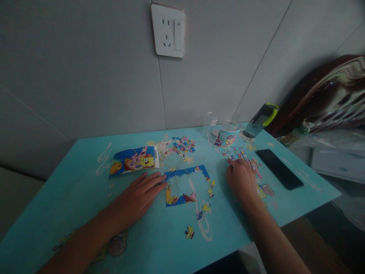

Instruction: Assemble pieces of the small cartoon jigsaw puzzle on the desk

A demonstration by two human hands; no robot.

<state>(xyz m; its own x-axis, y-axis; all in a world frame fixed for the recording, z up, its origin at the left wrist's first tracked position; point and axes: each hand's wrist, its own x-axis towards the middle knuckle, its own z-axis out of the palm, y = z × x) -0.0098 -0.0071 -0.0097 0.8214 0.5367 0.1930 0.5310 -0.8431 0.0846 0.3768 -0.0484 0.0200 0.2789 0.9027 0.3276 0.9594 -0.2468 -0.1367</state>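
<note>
A partly assembled jigsaw puzzle (182, 199) lies on the light blue table (85, 163), its border joined on several sides and its middle open. My left hand (144, 192) rests flat with fingers stretched out, the fingertips at the puzzle's left edge. Over a pile of loose puzzle pieces (236, 151) on the right, my right hand (242, 177) has its fingers curled down and together. What its fingertips hold, if anything, is hidden. Loose yellow pieces (205, 207) lie along the puzzle's lower right, and another small cluster (189, 232) sits nearer me.
Behind the puzzle are a cartoon picture packet (135, 160) and a second pile of pieces (182, 145). A clear printed cup (228, 136) and a tilted bottle (258, 121) stand near the wall. A black phone (279, 168) lies at the right.
</note>
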